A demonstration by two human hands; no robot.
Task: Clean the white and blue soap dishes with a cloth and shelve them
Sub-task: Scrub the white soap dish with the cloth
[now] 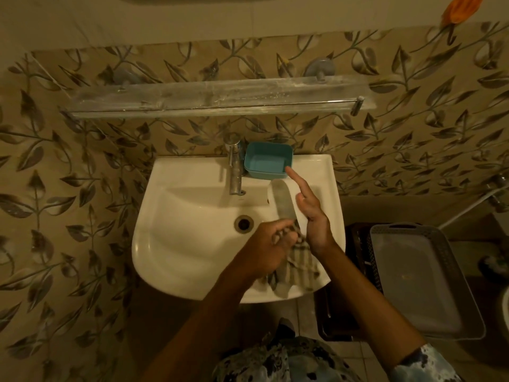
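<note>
Two soap dishes wait on cleaning at my bathroom sink (170, 244): the white dish (283, 201) stands on edge over the basin, propped against my right hand (314, 216), whose fingers are spread apart and flat along its side rather than wrapped round it, the forefinger pointing up toward the blue dish (268, 161). That blue dish sits on the sink's back ledge, just beside the tap (234, 166). My left hand (271, 239) is bunched tight on a checked cloth (297, 267), pressing it to the white dish's lower end while the rest trails over the sink's front rim. Above, the glass shelf (214, 96) holds nothing yet. By my reckoning the weak point is the right hand's loose hold: a firm rub from the cloth could push the dish off my palm and drop it into the basin. A careless finger could also nudge the blue dish off its narrow ledge.
</note>
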